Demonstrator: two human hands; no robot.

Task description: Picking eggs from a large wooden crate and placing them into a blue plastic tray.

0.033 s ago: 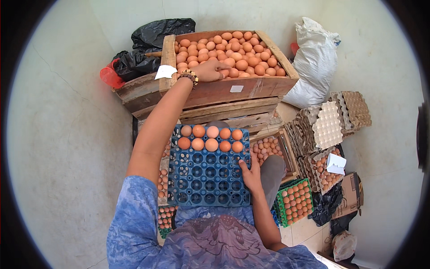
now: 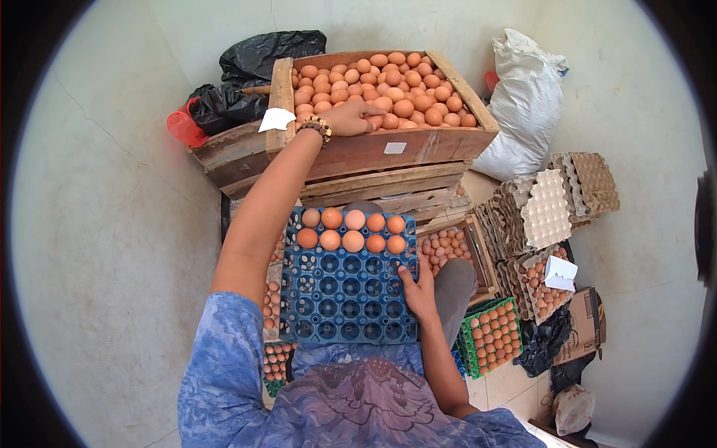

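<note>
My left hand [image 2: 349,119], a beaded bracelet on its wrist, reaches over the front board of a wooden crate [image 2: 328,160] heaped with brown eggs [image 2: 403,107]. Its fingers curl round an egg [image 2: 376,122] just inside that board; the palm side is hidden. On my lap rests a blue plastic egg tray [image 2: 340,308], tilted toward me. Brown eggs [image 2: 352,241] fill its two far rows, while the nearer cups are bare. My right hand [image 2: 420,291] grips the tray's right edge, thumb on top and the other fingers mostly out of sight.
Right of the crate leans a white sack [image 2: 523,104]. Stacked cardboard egg trays [image 2: 547,209] and a green tray of eggs [image 2: 491,336] stand at my right. A lower crate of eggs [image 2: 448,246] sits behind my knee. Black plastic bags [image 2: 231,104] lie at the left.
</note>
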